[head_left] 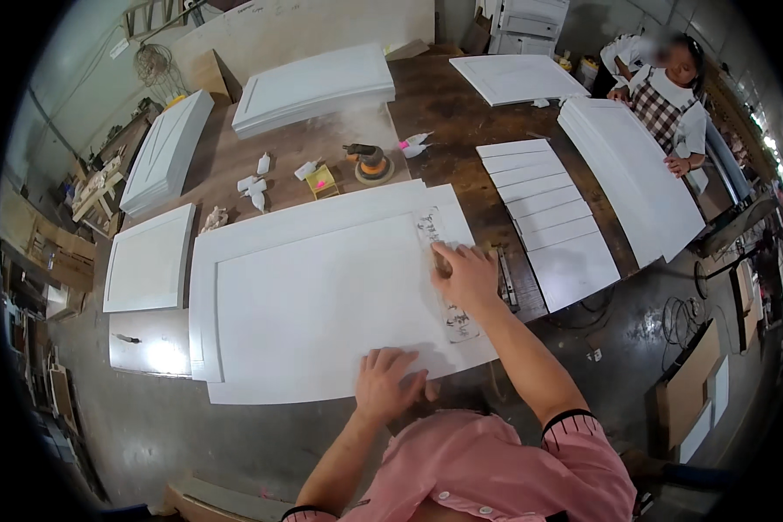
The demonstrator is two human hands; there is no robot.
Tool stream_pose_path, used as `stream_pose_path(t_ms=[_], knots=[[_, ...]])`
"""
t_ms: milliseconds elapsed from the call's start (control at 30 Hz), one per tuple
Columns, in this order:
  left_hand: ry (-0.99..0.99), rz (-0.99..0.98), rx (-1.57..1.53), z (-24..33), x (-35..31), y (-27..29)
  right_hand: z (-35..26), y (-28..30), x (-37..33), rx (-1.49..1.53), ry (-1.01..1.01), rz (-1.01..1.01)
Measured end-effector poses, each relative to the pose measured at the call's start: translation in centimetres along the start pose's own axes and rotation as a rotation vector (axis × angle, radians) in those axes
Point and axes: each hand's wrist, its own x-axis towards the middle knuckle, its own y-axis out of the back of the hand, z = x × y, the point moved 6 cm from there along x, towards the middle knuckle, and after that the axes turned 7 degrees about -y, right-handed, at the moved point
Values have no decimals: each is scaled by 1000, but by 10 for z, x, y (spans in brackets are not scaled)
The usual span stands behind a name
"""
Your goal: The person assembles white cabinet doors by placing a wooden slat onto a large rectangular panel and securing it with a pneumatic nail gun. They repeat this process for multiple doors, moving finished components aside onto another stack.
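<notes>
A large white framed panel [322,287] lies flat in front of me, over other white panels, reaching the near table edge. My left hand [390,383] rests on its near edge, fingers spread, thumb toward the right. My right hand [467,277] lies at the panel's right side with fingers bent and apart. Beneath it runs a pale, thin strip with dark marks [458,324], partly covered by the hand. Whatever is under the right fingertips is hidden.
An orange and black sander [371,163] stands on the brown table. Beside it are white bottles [254,191] and a small yellow box [326,181]. White panel stacks [317,87] surround me; white boards [544,209] lie right. People stand beyond the right-hand stack [631,174].
</notes>
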Motion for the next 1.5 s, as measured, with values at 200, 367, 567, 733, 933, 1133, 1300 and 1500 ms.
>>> stream_pose_path(t_ms=[200,367,567,733,933,1133,1300,1500], knots=[[23,33,-79,-2,-2,-6,6,8,-5,-34,-80,-139],[57,59,-4,5,-8,-8,53,21,-15,435,-147,-181],[127,114,165,14,2,-23,287,26,-28,250,-492,178],[188,170,305,8,-2,-33,478,31,-33,-56,-908,118],[274,192,369,6,-3,-40,530,31,-8,-75,-951,-50],[309,223,412,9,-4,-41,536,28,-47,96,-776,26],[308,252,419,9,-3,-42,550,35,-6,46,-883,111],[350,295,386,10,-7,-39,530,26,-27,21,-850,120]])
